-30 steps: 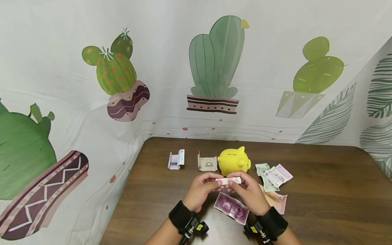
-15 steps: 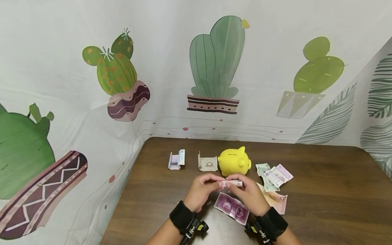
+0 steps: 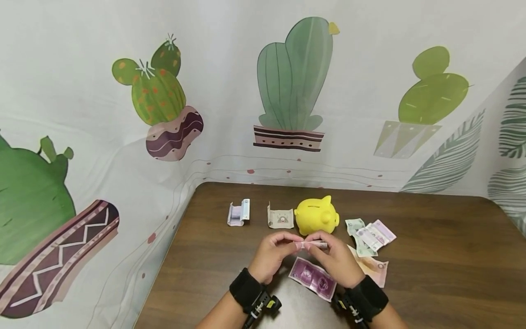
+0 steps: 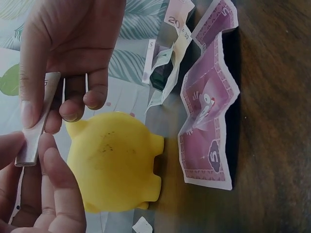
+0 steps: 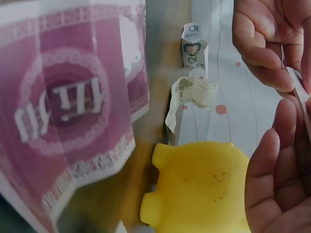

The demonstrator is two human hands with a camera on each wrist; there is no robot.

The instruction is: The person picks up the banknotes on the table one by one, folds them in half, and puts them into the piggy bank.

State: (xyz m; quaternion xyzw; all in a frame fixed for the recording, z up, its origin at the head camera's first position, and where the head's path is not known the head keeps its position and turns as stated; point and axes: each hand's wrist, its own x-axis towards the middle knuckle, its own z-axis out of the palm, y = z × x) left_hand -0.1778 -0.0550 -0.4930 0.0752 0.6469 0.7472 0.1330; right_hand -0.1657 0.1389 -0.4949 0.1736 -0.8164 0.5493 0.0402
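Fingers (image 3: 297, 244) pinch the folded note (image 3: 315, 245) — long axis left-right.

Matt yellow piggy bank (image 3: 316, 215), seemingly plastic; creased paper banknote (image 3: 312, 278); smooth dark wood-grain table (image 3: 431, 260).

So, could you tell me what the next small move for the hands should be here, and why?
Probably lift the folded banknote up and forward toward the slot on top of the yellow piggy bank. The left hand and right hand pinch the note, already folded into a narrow strip, just in front of the bank, apart from it. The slot looks unobstructed.
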